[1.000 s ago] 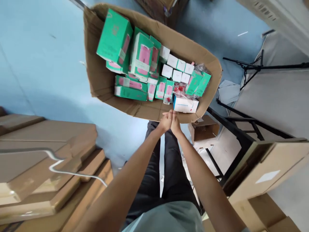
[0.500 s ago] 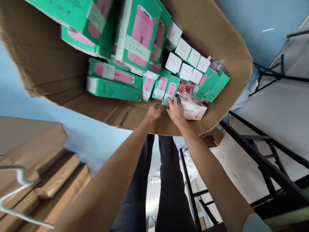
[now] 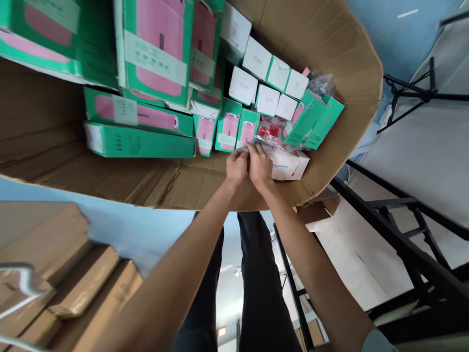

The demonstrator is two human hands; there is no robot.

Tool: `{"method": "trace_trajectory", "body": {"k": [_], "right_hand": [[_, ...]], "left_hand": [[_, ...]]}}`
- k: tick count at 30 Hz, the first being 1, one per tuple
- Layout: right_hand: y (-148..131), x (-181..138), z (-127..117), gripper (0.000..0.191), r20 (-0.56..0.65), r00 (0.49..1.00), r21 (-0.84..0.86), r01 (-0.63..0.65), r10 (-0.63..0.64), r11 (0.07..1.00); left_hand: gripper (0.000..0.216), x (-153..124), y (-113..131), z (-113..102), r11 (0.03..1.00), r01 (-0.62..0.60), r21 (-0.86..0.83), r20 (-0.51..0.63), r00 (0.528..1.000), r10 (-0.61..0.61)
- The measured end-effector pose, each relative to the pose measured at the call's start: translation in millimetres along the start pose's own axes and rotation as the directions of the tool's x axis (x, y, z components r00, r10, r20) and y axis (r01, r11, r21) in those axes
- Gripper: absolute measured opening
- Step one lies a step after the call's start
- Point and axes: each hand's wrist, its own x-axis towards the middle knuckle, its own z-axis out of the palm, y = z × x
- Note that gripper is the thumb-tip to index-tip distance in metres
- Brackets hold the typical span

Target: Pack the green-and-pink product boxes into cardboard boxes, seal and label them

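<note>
Inside a big cardboard box, my left hand [image 3: 237, 165] and my right hand [image 3: 260, 166] meet with their fingers closed and pressed together. A small shiny bit of a clear plastic bag [image 3: 245, 147] shows between the fingertips; its contents are hidden. Just beyond the hands stand small green boxes with pink pictures [image 3: 229, 131]. To the right of my right hand lies a white box with blue print [image 3: 289, 165], and above it are clear bags with red items [image 3: 270, 130].
The cardboard box's near wall [image 3: 205, 188] passes under my wrists. Larger green and pink boxes [image 3: 157, 49] are stacked at left, white-ended boxes [image 3: 256, 58] behind. Black metal frames [image 3: 399, 230] stand on the right, flat cartons [image 3: 84, 278] at lower left.
My left hand has moved right and forward to meet my right hand, and its fingers have closed. My view has shifted, so the boxes appear farther left.
</note>
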Motion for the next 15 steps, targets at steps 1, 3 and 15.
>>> {"method": "trace_trajectory", "body": {"k": [1,3,15], "right_hand": [[4,-4,-10,0.053,-0.04,0.999,0.009,0.004,-0.003,1.0],[14,-9,-30,0.053,-0.108,0.994,0.015,0.011,-0.01,1.0],[61,6,-79,0.049,-0.337,0.94,-0.104,-0.09,0.05,0.991]], "left_hand": [[0.016,-6,6,9,1.0,-0.016,-0.018,0.002,1.0,0.016],[0.014,-16,15,31,0.998,-0.033,-0.053,0.029,0.999,0.034],[0.011,-23,17,88,0.955,0.274,-0.115,0.186,0.95,-0.251]]}}
